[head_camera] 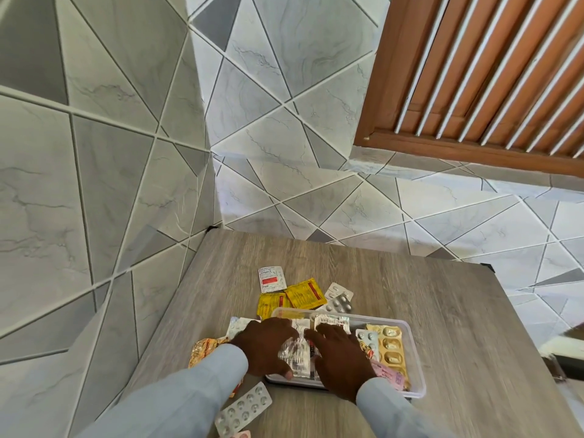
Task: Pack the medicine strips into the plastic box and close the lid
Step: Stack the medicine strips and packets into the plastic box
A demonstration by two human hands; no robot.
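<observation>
On the grey wood-grain table (442, 311) set into a corner of patterned tile walls (110, 153), we saw a clear plastic box (416, 358) lying open near the front edge, with medicine strips partly inside it and partly scattered around it. Both hands reached into the box from below, each in a light blue sleeve (177, 399). Our left hand (265, 346) lay flat, fingers spread, over the left end of the box, pressing on a silver foil strip (295, 355); its thumb rested at the near rim. Our right hand (339, 358) lay palm down just beside it, fingers extended onto the same foil and toward a white labelled strip (331, 319) at the far wall of the box. Neither hand was closed around anything; both merely pressed on the contents.

Inside the right half of the box sat a gold blister strip (392, 346), a small white blister strip (368, 338) and, nearer us, a pink strip (390, 374). Beyond the box lay two yellow sachets (305, 294), a white and red sachet (271, 279) and silver blister strips (339, 300). Left of the box an orange-gold strip (202, 349) showed under the left sleeve. A silver blister strip of round tablets (243, 410) lay at the near edge. A brown louvred shutter (474, 74) filled the upper right.
</observation>
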